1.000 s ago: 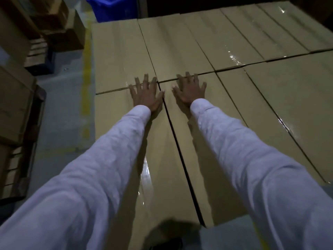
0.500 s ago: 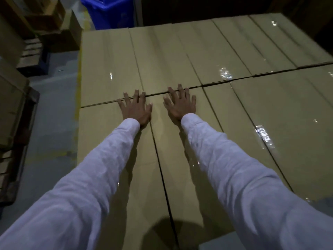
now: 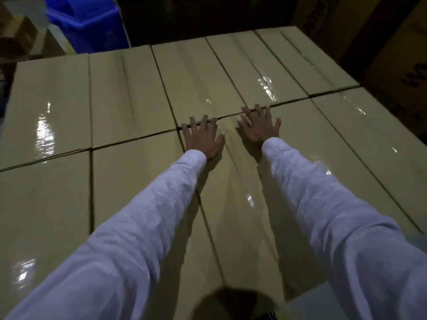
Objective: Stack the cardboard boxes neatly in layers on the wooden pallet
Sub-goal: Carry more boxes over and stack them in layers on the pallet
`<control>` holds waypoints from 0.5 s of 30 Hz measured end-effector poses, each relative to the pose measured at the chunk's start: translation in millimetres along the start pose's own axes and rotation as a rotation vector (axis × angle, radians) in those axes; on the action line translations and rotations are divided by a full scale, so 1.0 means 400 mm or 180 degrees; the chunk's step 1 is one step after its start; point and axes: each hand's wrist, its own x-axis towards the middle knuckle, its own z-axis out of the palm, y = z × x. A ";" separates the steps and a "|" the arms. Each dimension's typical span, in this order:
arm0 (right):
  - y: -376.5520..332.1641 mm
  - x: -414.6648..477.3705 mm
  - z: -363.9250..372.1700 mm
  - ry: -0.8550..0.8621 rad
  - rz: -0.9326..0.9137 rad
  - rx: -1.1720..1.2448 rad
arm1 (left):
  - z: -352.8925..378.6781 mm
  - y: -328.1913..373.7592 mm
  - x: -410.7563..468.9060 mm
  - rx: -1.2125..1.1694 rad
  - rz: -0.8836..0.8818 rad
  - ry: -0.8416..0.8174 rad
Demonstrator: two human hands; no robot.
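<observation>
While both palms lie flat on the near-row box (image 3: 238, 204), my left hand (image 3: 203, 140) and right hand (image 3: 260, 128) keep fingers straight and spread, clasping nothing, with the tips at its far edge, where it meets the far row of boxes (image 3: 196, 72). The pallet is hidden below. The top shines and is likely slick, so palms may slide. The board looks stiff; weight I cannot tell. I judge the far edge the best hold for nudging it flush.
</observation>
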 end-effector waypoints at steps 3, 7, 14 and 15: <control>0.043 0.097 0.015 0.0037 -0.0291 -0.0006 | 0.027 0.137 0.144 -0.0039 -0.0129 0.0081; 0.059 0.135 0.068 0.0248 -0.0462 -0.0141 | 0.097 0.190 0.202 0.0005 -0.0485 0.0215; 0.047 0.125 0.080 0.0246 -0.0591 -0.0105 | 0.138 0.168 0.198 0.0271 -0.0544 0.0461; 0.049 0.126 0.071 0.0087 -0.0644 -0.0060 | 0.135 0.165 0.198 0.0258 -0.0576 0.0390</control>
